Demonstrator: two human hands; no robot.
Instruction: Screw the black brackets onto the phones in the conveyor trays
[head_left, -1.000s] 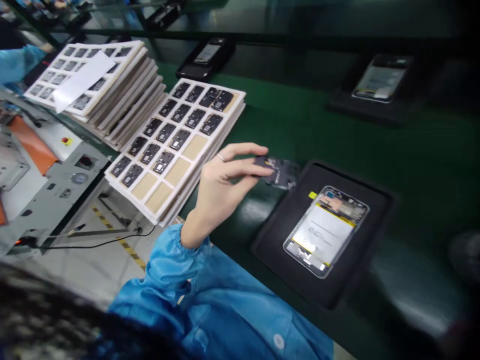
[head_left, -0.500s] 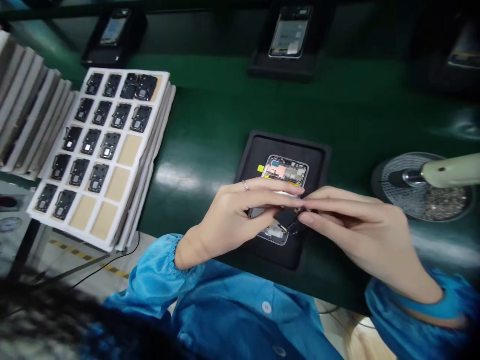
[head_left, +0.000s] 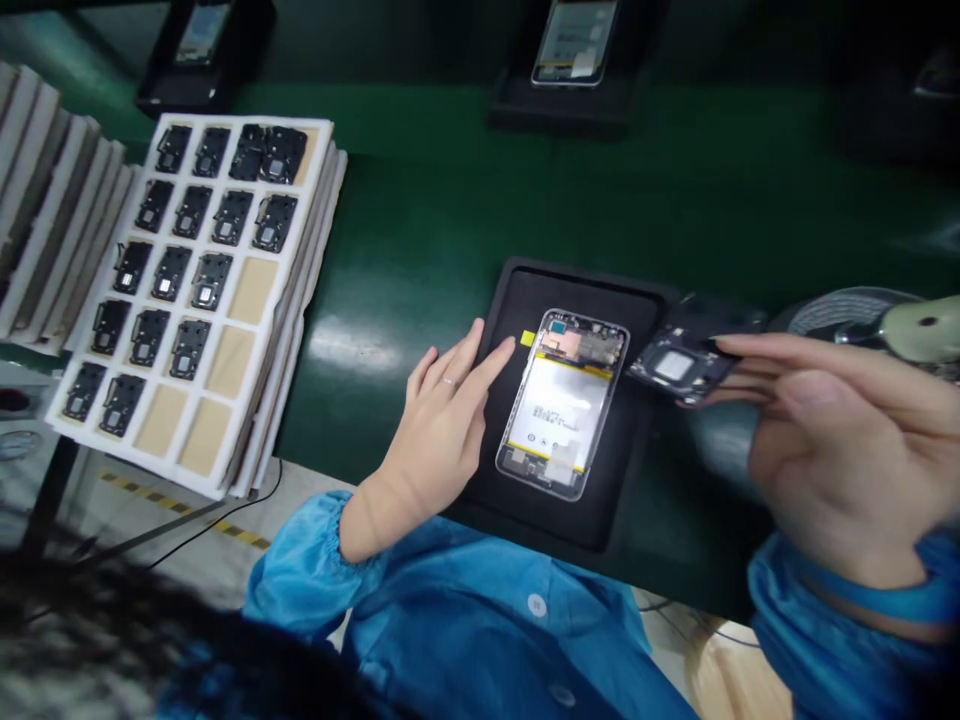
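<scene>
An opened smartphone (head_left: pixel 561 405) lies face up in a black foam mat (head_left: pixel 577 290), showing its battery, a copper-coloured patch and a silver frame. My left hand (head_left: pixel 442 425) rests beside it, fingers apart and the index tip near a small yellow tag (head_left: pixel 527 338) on the mat. At the right, my right hand (head_left: pixel 847 440) pinches a dark phone cover plate (head_left: pixel 679 352) between its fingers, just off the mat's right edge. A white foam tray (head_left: pixel 195 290) at the left holds rows of similar dark plates.
More white trays (head_left: pixel 45 190) are stacked beyond the left tray on a green conveyor belt (head_left: pixel 405 220). Other phones on black mats (head_left: pixel 576 45) sit along the far side. A round mesh dish (head_left: pixel 847 310) and a pale green tool (head_left: pixel 921 330) lie at the right.
My hands have parted from above the phone. The right hand has moved right, carrying the dark plate off the phone, and the left has dropped to the mat, uncovering the battery.
</scene>
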